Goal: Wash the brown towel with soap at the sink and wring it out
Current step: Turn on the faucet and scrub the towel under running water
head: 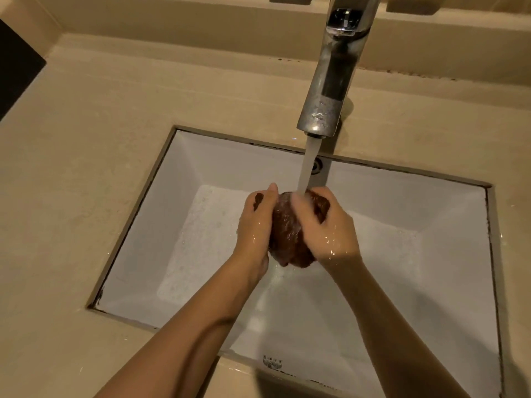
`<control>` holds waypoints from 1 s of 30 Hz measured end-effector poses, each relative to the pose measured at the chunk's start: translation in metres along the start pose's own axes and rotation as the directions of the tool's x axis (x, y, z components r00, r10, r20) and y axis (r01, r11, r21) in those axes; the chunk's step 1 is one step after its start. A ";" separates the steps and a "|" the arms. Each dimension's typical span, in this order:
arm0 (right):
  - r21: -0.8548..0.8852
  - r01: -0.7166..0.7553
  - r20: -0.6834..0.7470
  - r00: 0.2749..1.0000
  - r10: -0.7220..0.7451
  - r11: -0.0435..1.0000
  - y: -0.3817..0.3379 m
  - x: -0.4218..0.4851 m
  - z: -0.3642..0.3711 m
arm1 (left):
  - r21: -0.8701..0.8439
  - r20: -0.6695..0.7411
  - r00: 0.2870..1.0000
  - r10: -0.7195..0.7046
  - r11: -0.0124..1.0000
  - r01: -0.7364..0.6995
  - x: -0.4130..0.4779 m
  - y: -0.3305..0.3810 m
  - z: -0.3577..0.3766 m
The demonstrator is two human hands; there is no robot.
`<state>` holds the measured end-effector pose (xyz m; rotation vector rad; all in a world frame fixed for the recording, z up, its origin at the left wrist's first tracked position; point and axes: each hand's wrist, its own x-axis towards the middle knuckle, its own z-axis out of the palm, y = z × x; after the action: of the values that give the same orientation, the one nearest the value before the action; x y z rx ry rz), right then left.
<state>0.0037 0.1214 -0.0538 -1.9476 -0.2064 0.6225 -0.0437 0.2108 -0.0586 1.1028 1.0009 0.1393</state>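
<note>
The brown towel [287,234] is bunched into a wet ball over the middle of the white sink [178,173]. My left hand [254,225] grips its left side and my right hand [330,225] grips its right side. A stream of water [307,165] falls from the chrome faucet [330,76] onto the top of the towel between my hands. Both hands are wet. Foamy water covers the sink floor [201,239].
A beige stone counter [86,139] surrounds the sink, with a raised ledge at the back. An overflow hole [318,165] sits in the sink's back wall. A dark object [14,67] lies at the far left edge.
</note>
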 end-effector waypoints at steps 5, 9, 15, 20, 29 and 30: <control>-0.162 0.204 -0.051 0.975 -0.214 0.966 -0.014 -0.013 0.008 | -0.326 0.151 0.947 -0.285 0.889 0.320 0.007 0.005 0.003; 0.027 -0.010 -0.165 0.986 0.015 1.000 -0.015 0.013 0.005 | -0.111 -0.021 0.999 -0.045 0.993 0.043 -0.004 0.004 0.011; 0.098 -0.190 0.014 0.982 0.190 0.977 -0.006 0.015 -0.004 | 0.121 -0.004 0.984 0.179 0.977 -0.177 -0.008 0.008 0.006; 0.285 -0.255 0.325 0.933 0.157 0.924 -0.008 -0.004 -0.021 | 0.101 -0.031 0.975 0.219 0.971 -0.215 0.000 0.007 0.001; 0.246 -0.343 0.516 0.838 0.177 0.906 0.004 0.017 -0.037 | -0.261 0.201 0.960 0.195 0.955 -0.139 -0.003 0.020 -0.008; 0.230 -0.305 0.522 0.840 0.147 0.924 0.004 0.016 -0.039 | -0.267 0.207 0.959 0.192 0.954 -0.133 -0.002 0.020 -0.009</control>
<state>0.0369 0.0947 -0.0500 -1.4894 -0.1814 1.2450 -0.0441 0.2262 -0.0421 0.9432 0.6615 0.2591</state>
